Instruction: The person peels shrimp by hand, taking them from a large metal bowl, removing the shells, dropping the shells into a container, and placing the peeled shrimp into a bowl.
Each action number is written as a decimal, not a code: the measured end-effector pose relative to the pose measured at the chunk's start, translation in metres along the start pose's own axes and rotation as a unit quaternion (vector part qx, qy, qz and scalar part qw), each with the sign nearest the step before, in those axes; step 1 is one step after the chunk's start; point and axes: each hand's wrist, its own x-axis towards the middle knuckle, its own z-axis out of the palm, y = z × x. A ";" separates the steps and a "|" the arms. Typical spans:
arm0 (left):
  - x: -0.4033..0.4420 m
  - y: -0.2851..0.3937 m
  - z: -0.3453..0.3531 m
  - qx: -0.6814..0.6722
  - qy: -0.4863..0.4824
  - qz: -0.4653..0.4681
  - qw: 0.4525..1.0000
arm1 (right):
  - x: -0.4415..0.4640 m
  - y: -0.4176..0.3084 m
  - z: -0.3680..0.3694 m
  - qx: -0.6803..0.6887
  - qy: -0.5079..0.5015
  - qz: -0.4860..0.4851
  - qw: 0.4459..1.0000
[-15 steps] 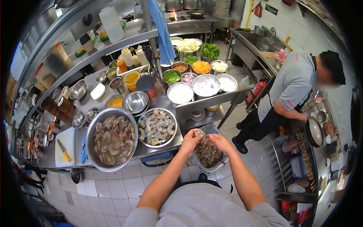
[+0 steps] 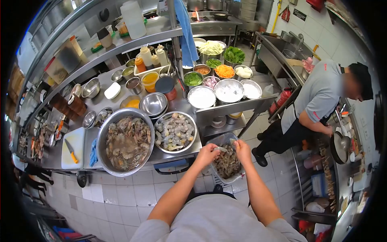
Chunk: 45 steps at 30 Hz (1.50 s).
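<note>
My left hand (image 2: 208, 155) is closed on a greyish shrimp over the left side of a clear plastic tub (image 2: 241, 176). Dark shrimp shells and heads (image 2: 226, 163) fill much of that tub. At the tub's right side my right hand (image 2: 243, 151) has its fingers pinched together, with a small bit by the fingertips that is too small to name. A steel bowl of peeled shrimp (image 2: 175, 132) stands on the counter, left of the tub. Beside it is a larger steel bowl (image 2: 101, 139) with unpeeled shrimp (image 2: 128, 141) in murky liquid.
A white cutting board (image 2: 72, 146) bears a knife (image 2: 71, 151) at the left. Containers of shredded carrot (image 2: 224, 71), greens and white powder (image 2: 229, 90) stand behind the counter. At the right, a co-worker (image 2: 318, 97) in grey bends toward a pan (image 2: 340, 148).
My hands have moved apart, the left one now with the shrimp. The view has shifted, so the bowls appear further right. The co-worker's pan is tilted differently, with a ladle over it.
</note>
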 end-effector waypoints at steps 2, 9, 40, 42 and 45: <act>-0.013 0.009 -0.013 -0.046 -0.019 -0.031 0.998 | 0.001 0.007 -0.008 0.021 -0.022 0.077 0.997; -0.028 0.032 -0.070 -0.172 0.110 0.071 0.976 | -0.025 0.037 0.003 -0.050 -0.142 -0.014 0.989; -0.179 0.011 -0.361 0.434 0.445 0.022 0.783 | -0.010 0.035 0.048 0.146 -0.193 0.073 0.967; -0.181 0.001 -0.382 0.390 0.466 0.066 0.791 | -0.011 0.028 0.044 0.158 -0.196 0.079 0.965; -0.195 0.047 -0.373 -0.042 0.451 0.055 0.890 | -0.007 0.024 0.041 0.235 -0.193 0.103 0.947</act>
